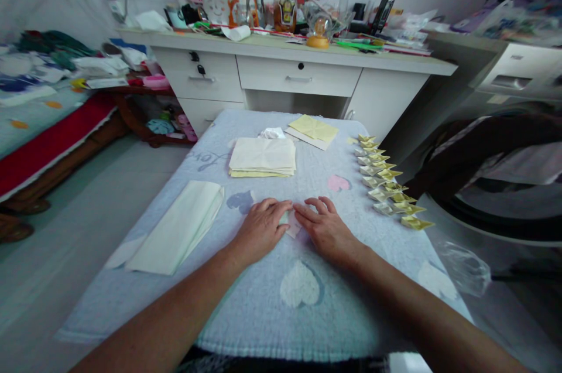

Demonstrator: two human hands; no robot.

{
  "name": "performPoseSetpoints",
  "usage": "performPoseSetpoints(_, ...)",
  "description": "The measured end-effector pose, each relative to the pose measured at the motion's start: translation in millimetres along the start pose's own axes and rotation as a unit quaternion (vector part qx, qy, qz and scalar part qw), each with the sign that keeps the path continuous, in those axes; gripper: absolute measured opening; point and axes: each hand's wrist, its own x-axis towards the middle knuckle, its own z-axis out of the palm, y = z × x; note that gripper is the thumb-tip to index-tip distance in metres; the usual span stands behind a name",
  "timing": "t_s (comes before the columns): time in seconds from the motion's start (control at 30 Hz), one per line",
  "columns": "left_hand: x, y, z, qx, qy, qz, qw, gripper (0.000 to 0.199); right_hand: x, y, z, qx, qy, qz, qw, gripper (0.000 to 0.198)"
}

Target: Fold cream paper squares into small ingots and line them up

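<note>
My left hand (262, 228) and my right hand (327, 229) meet at the middle of the cloth-covered table (351, 285). Between them lies a small pale piece of folded paper (293, 229), partly hidden under my fingers. The fingertips of both hands press on it from either side, thumbs and forefingers close together. Just beyond my hands sits a stack of cream and yellow paper sheets (262, 156). Left of my left hand is a long pile of folded pale paper (180, 226). To the right stand rows of several folded yellow and white paper boats (389, 180).
Behind the stack lie a crumpled white tissue (272, 133) and a few yellow and white sheets (314, 130). A white desk (302, 74) crowded with jars and bags stands past the table. A washing machine (513, 80) is on the right, a bed (57, 133) on the left.
</note>
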Motion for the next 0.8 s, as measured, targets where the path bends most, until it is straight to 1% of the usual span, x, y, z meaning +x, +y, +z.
performPoseSetpoints(0.07, 0, 0, 1, 0.001, -0.001, -0.004, 1.000, 0.049, 0, 2, 1, -0.002, -0.005, -0.010, 1.000, 0.035)
performPoseSetpoints(0.3, 0, -2, -3, -0.002, -0.029, -0.002, 1.000, 0.053, -5, 8, -2, -0.016, -0.019, -0.025, 0.999, 0.037)
performPoseSetpoints(0.57, 1, -5, -1, 0.013, -0.039, 0.000, 0.999, 0.044, -32, 12, -7, -0.043, -0.029, -0.031, 0.998, 0.046)
performPoseSetpoints(0.7, 1, -7, 0, 0.020, -0.040, 0.011, 0.999, 0.042, -41, 14, -8, -0.039, -0.029, -0.028, 0.998, 0.043)
performPoseSetpoints(0.8, 1, -7, -1, 0.017, -0.038, 0.014, 0.999, 0.041, -40, 16, -11, -0.013, -0.035, -0.014, 0.999, 0.039)
